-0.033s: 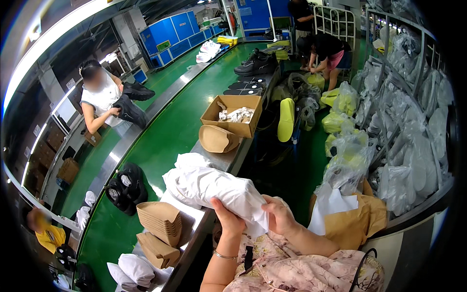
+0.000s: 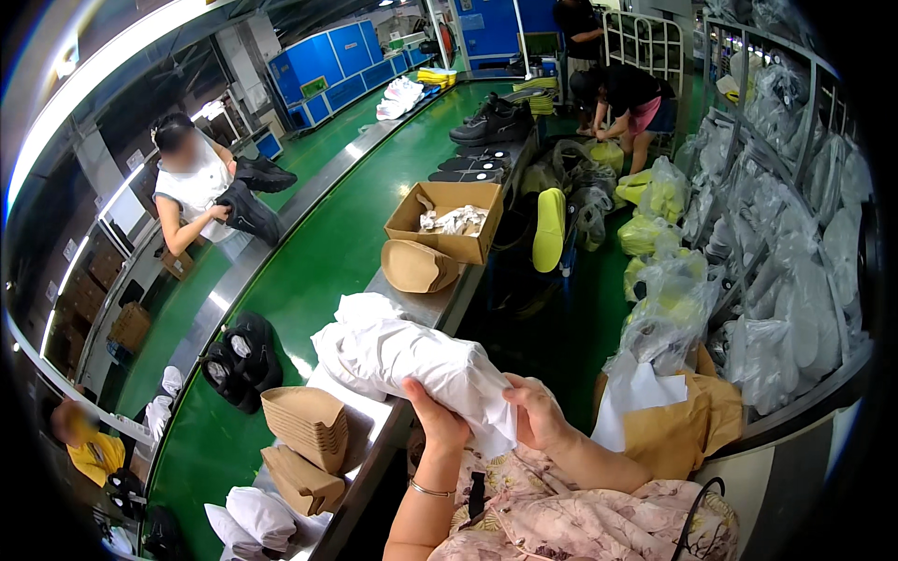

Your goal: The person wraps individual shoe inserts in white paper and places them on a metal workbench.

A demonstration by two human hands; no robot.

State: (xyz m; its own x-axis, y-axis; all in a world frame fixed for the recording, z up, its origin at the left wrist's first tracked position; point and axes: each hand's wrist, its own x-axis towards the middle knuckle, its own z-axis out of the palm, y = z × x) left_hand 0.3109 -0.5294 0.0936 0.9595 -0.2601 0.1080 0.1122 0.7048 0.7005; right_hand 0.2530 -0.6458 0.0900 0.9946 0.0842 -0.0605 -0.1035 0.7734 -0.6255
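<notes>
Over the near edge of the line I hold a long bundle wrapped in creased white paper (image 2: 402, 360). My left hand (image 2: 441, 423) grips its near end from the left and below, thumb up along its side. On the other side, my right hand (image 2: 541, 414) pinches the loose paper at that end. The wrapping hides what is inside. More white paper (image 2: 369, 309) shows just behind the bundle. Left of my left hand lie stacked brown cardboard shoe inserts (image 2: 307, 428), with a lower stack (image 2: 301, 479) beside them.
A pair of black shoes (image 2: 241, 360) rests on the green conveyor belt (image 2: 323, 271). White wrapped bundles (image 2: 257, 519) lie near left. Farther along are a brown insert (image 2: 418, 266) and an open carton (image 2: 447, 245). A co-worker (image 2: 192, 187) opposite holds black shoes. Bagged insoles (image 2: 776, 271) fill the right-hand rack.
</notes>
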